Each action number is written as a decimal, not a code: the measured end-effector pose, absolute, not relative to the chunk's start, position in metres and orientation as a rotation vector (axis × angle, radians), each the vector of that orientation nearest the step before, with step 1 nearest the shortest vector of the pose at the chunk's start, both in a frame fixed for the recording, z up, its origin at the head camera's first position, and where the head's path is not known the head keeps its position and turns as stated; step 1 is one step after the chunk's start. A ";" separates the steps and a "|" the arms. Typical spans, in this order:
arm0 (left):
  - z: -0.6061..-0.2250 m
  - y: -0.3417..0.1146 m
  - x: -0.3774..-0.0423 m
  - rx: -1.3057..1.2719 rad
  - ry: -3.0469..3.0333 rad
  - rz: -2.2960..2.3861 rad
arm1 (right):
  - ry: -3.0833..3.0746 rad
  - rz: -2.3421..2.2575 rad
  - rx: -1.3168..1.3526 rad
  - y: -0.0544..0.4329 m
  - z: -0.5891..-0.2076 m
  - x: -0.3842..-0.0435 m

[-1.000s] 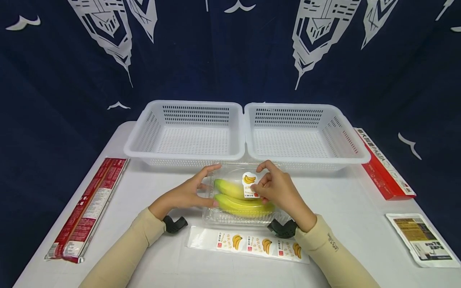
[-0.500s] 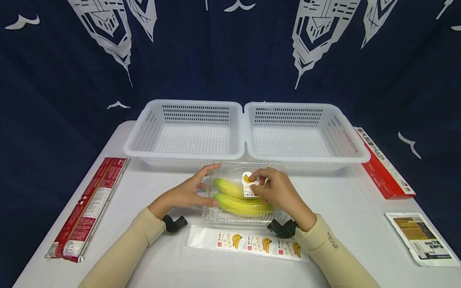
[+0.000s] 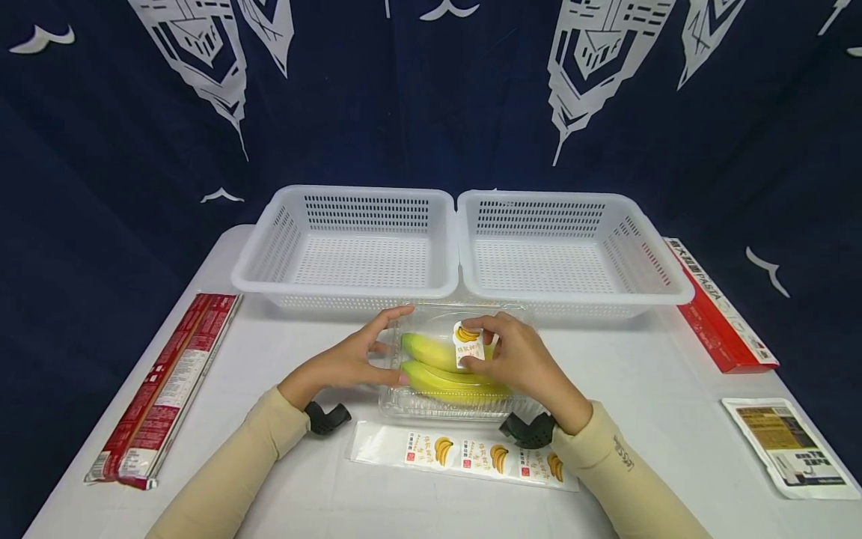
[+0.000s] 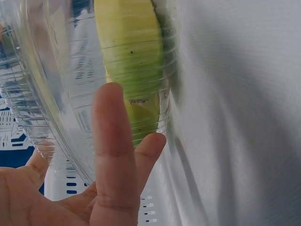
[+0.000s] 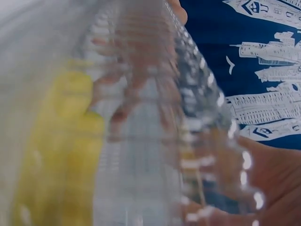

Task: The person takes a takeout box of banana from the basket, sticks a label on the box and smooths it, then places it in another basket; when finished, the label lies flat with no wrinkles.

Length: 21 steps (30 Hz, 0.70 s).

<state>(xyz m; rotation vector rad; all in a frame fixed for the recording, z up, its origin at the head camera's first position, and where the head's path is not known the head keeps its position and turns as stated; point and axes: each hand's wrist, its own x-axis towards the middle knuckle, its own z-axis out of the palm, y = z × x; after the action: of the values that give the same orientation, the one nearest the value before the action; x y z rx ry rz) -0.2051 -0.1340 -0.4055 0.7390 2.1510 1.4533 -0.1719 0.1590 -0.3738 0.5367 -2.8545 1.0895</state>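
Note:
A clear plastic clamshell box (image 3: 444, 408) holding bananas (image 3: 444, 382) stands mid-table in the head view. On its lid lies a white sticker (image 3: 468, 348) printed with bananas and writing. My right hand (image 3: 521, 355) touches the sticker, index fingertip at its upper right, thumb at its lower edge. Along the box's left side my left hand (image 3: 346, 363) is spread, thumb toward the front, index finger at the back corner. In the left wrist view its straight finger (image 4: 115, 155) lies against the ribbed wall. The right wrist view is blurred, with my right hand (image 5: 280, 181) over the box.
Just in front of the box lies a strip of banana stickers (image 3: 451, 464). Two white baskets, left (image 3: 343, 292) and right (image 3: 572, 299), stand behind. A red noodle packet (image 3: 168, 382) is on the left; a red pasta box (image 3: 727, 329) and a pouch (image 3: 791, 449) are on the right.
My right index finger has come down from above the lid to the sticker's upper edge, and the thumb has shifted down along it. The left hand and box have stayed put.

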 end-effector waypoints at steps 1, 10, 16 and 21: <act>-0.405 -0.134 -0.205 0.734 2.152 1.452 | -2.855 1.095 0.540 0.159 -0.374 -0.171; -0.404 -0.133 -0.203 0.667 2.150 1.450 | -2.835 1.235 0.630 0.165 -0.362 -0.164; -0.404 -0.132 -0.202 0.644 2.121 1.477 | -2.840 1.361 0.698 0.173 -0.349 -0.156; -0.403 -0.130 -0.200 0.594 2.085 1.505 | -2.801 1.480 0.846 0.192 -0.334 -0.155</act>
<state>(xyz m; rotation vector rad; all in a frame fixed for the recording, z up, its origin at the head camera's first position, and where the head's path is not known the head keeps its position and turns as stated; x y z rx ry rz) -0.2003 -0.1305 -0.4027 0.5943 2.0848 1.5053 -0.1551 0.1917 -0.3336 0.8461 -2.8008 1.4803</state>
